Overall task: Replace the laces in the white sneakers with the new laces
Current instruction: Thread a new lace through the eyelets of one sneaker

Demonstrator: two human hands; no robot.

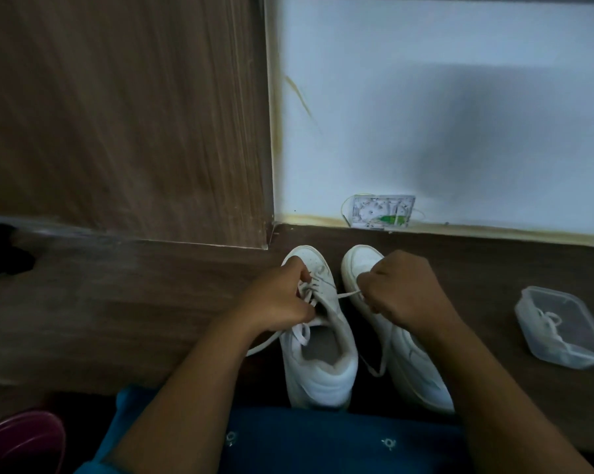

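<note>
Apparently old-lace removal: left hand fingers curled round the laces on the left sneaker, right hand pinched a taut lace end. Right sneaker sat just beside, new laces in the container nearby. Next likely needs drawing it free of the eyelets

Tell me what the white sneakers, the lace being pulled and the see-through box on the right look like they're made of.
White sneakers: smooth matte leather or faux leather, judging by the creased, stitched panels; I cannot tell which. Lace: flat woven fabric, limp and soft-edged. Box: thin clear plastic, slightly glossy; the coiled laces inside show through its walls.
</note>
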